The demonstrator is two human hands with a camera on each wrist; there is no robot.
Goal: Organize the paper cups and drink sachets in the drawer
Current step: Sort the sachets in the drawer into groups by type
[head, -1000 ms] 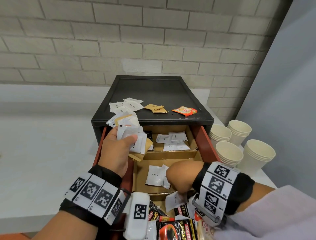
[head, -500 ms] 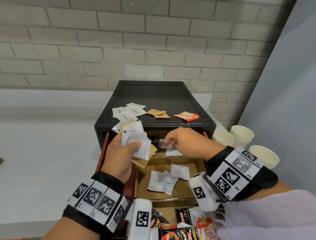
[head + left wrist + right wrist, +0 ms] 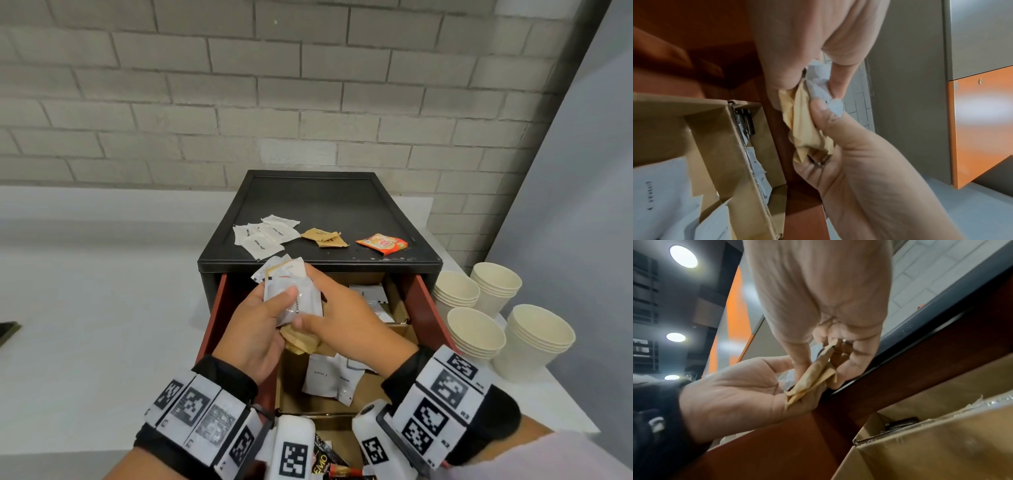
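Sachets (image 3: 291, 294), white and tan, bunched above open red drawer (image 3: 428, 308). Held in left hand (image 3: 253, 329), thumb pressed across top white packet, fingers curled beneath. Right hand (image 3: 346, 318) closed onto same bunch from the right, thumb and fingers pinching tan packets (image 3: 805, 128) at lower edge. Loose white sachets (image 3: 329, 377) lying in cardboard tray (image 3: 284, 387) inside drawer; dark coffee packets (image 3: 322, 459) at near end. On black cabinet top (image 3: 318, 205): white packets (image 3: 263, 236), tan packets (image 3: 323, 237), one orange packet (image 3: 382, 243). Four stacks of paper cups (image 3: 493, 318) standing on counter (image 3: 85, 325), right of cabinet, outside drawer.
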